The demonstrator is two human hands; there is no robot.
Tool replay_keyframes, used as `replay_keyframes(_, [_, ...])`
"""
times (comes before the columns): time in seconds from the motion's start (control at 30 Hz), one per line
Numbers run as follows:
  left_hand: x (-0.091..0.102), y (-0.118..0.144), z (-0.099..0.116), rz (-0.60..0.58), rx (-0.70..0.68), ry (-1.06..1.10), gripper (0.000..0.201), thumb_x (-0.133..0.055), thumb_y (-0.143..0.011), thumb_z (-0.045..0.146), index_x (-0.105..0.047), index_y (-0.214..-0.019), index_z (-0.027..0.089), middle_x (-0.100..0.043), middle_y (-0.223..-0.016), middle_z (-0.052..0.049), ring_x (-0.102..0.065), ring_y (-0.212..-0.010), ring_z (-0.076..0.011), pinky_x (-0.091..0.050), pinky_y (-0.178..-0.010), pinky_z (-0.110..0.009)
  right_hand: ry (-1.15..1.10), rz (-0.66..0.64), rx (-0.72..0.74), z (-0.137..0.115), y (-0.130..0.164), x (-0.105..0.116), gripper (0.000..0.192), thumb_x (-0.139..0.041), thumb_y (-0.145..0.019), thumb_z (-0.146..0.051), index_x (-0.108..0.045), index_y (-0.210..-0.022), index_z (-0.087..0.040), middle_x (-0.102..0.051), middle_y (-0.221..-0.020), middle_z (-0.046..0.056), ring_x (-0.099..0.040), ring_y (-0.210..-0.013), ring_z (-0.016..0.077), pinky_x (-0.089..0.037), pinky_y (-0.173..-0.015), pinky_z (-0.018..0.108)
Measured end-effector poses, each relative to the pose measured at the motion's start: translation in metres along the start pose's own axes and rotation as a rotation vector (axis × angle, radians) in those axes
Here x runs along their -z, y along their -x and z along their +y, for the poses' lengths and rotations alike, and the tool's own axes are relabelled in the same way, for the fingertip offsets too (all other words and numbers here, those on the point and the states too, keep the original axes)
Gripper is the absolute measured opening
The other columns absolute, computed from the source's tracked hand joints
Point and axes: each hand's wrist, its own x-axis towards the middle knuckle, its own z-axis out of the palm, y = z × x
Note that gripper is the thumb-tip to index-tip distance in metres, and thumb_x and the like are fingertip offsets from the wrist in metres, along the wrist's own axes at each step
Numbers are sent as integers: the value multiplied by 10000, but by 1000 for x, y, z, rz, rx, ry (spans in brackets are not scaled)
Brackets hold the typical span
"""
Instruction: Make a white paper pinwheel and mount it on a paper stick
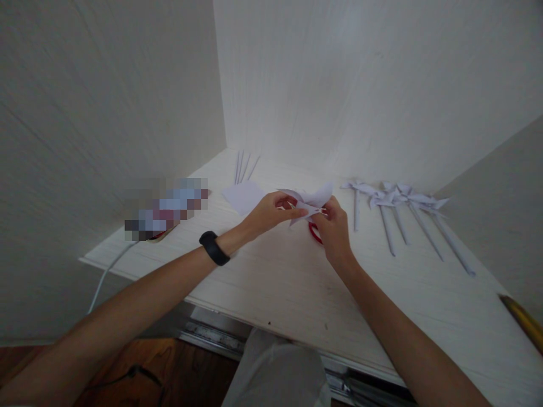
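Observation:
Both hands meet over the middle of a white desk [263,282]. My left hand [271,212] pinches the near edge of a folded white paper piece [311,200]. My right hand [335,229] grips the same paper from the right, fingertips at its centre. Red-handled scissors [314,233] lie on the desk just under my right hand, mostly hidden by it. A black band sits on my left wrist [214,247].
Several finished paper pinwheels on rolled paper sticks [399,215] lie in a row at the right. A flat paper square [244,196] and thin paper sticks [244,167] lie behind my left hand. A blurred object with a white cable [163,212] sits left. White walls close the corner.

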Motion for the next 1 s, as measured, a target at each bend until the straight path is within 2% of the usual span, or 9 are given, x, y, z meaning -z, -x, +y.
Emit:
replay_keyframes(0.17, [0, 0, 1, -47, -25, -8, 321, -699, -658, 404, -668, -827, 132, -638, -801, -39, -526, -631, -89, -413, -558, -215, 29, -9, 17, -5, 1, 1, 199, -560, -717, -248, -608, -907, -218, -584, -887, 15, -520, -814, 164, -415, -739, 314])
replay_keyframes(0.3, [0, 0, 0, -48, 16, 18, 326, -695, -660, 410, -671, -829, 132, -634, -767, -34, -517, -612, -87, -400, -530, -209, 54, -9, 44, -8, 1, 0, 169, -557, -722, -250, -612, -878, -215, -587, -894, 11, -517, -812, 157, -399, -752, 313])
replay_keyframes(0.43, [0, -1, -2, -34, 78, 79, 320, -695, -658, 391, -667, -837, 127, -637, -725, -34, -519, -594, -91, -387, -517, -212, 65, -3, 33, -8, 0, -1, 172, -558, -730, -287, -616, -878, -221, -586, -904, 9, -518, -819, 157, -393, -753, 314])
replay_keyframes(0.77, [2, 1, -2, 30, 114, 134, 243, -664, -692, 355, -670, -787, 132, -651, -725, -28, -556, -631, -101, -410, -588, -235, 31, -24, -1, -3, -1, -1, 223, -579, -740, -335, -617, -936, -235, -611, -956, 22, -535, -868, 176, -396, -798, 343])
replay_keyframes(0.87, [2, 1, -2, 33, 92, 121, 250, -667, -691, 365, -670, -774, 128, -650, -723, -28, -555, -630, -99, -413, -586, -229, 12, -38, -11, -1, -1, -1, 238, -582, -742, -348, -618, -950, -237, -612, -951, 24, -538, -875, 180, -402, -796, 346])
replay_keyframes(1.0, [2, 0, -3, -21, 28, 67, 302, -695, -665, 380, -676, -836, 131, -656, -750, -37, -550, -624, -98, -418, -568, -220, 13, -40, -13, 0, -2, -1, 216, -568, -743, -324, -626, -933, -238, -608, -949, 25, -535, -898, 187, -408, -795, 348])
